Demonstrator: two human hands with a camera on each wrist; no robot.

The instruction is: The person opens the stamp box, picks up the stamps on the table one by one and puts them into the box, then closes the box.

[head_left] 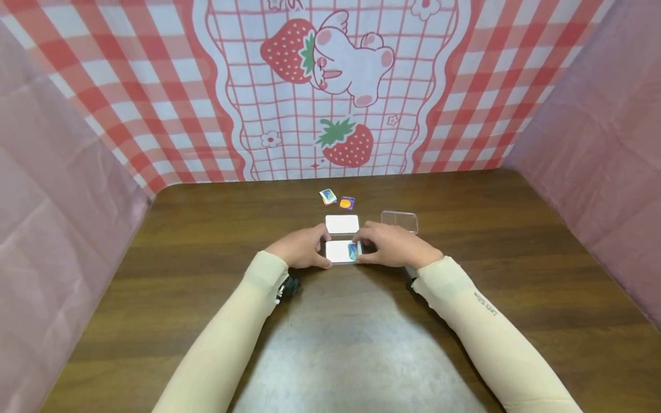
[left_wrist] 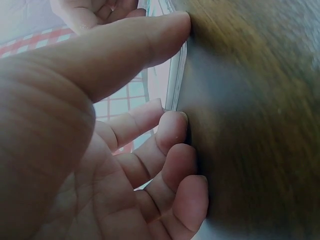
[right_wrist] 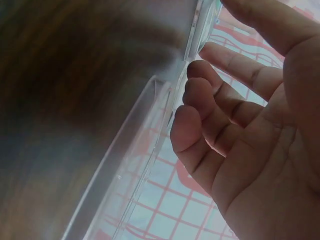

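Note:
A flat, clear-edged case with a white face (head_left: 337,251) lies on the table between both hands. A small blue-green picture card (head_left: 353,251) shows on its right end. My left hand (head_left: 300,246) holds the case's left end, thumb at the near edge and index finger at the far edge. At the right end, the thumb and index finger of my right hand (head_left: 395,245) grip the near and far edges, on either side of the picture. In the left wrist view, the case's layered clear edge (left_wrist: 176,80) shows between thumb and index finger; the other fingertips rest on the wood.
Just behind lies a second white rectangle (head_left: 342,224). A clear, shallow plastic piece (head_left: 399,221) stands beyond my right hand. Farther back are small picture cards (head_left: 327,197) and a purple-and-orange card (head_left: 347,203). Checked strawberry cloth (head_left: 330,86) hangs behind the wooden table (head_left: 330,332).

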